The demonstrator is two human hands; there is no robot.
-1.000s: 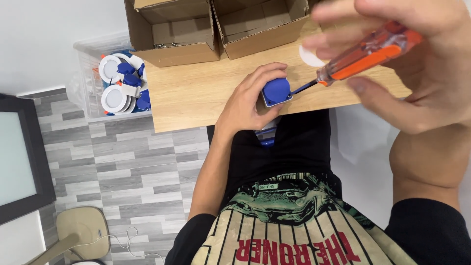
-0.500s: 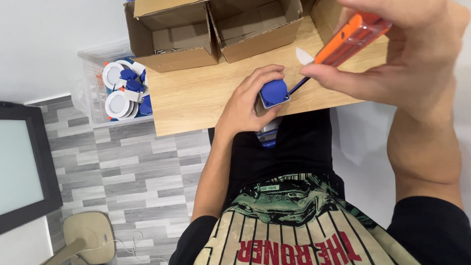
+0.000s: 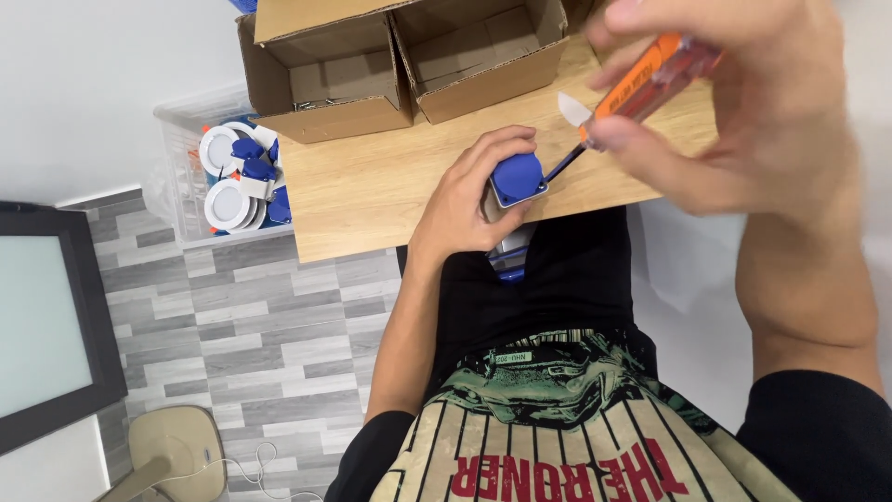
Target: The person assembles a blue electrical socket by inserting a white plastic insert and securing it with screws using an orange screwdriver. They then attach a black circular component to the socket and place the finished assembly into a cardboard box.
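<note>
Left hand (image 3: 469, 191) grips the blue part (image 3: 517, 177) steady on the counter (image 3: 372, 195); right hand (image 3: 743, 102) clutches the orange screwdriver (image 3: 641, 79), tip angled in.

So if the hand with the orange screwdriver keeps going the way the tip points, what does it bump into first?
Probably the blue cap of the small part that the left hand grips at the table edge. The right hand aims the orange screwdriver down-left, its dark tip almost at that cap. Depth is hard to judge.

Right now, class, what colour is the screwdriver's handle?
Orange; the screwdriver in the right hand shows only in the head view.
</note>
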